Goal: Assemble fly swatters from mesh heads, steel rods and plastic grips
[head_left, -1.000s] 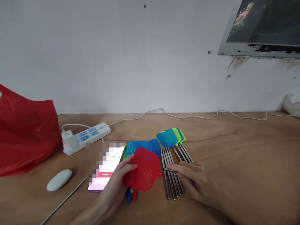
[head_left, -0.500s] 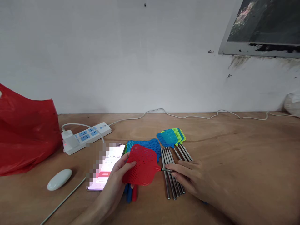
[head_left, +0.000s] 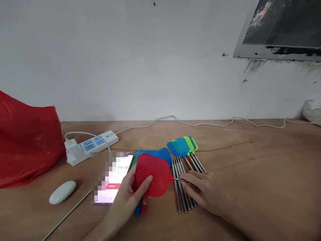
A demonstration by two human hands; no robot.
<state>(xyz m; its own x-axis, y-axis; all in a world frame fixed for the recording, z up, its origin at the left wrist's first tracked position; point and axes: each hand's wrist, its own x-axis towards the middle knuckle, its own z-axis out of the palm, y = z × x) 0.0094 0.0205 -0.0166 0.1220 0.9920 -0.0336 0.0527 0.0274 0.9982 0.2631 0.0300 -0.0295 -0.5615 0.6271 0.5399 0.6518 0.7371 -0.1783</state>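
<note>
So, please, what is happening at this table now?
A person's left hand holds a red mesh swatter head, and the right hand holds a metal rod, its end meeting the head. More metal rods lie near the right hand; blue and yellow-green heads with rods lie behind them. I cannot tell how firmly the rod is joined.

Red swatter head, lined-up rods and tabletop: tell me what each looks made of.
Red swatter head: probably plastic, matt, by its thin, evenly perforated sheet. Lined-up rods: likely polished metal, by their silvery glints; which metal is unclear. Tabletop: wood or wood-look sheet, dull, by its brown, streaky grain.
</note>
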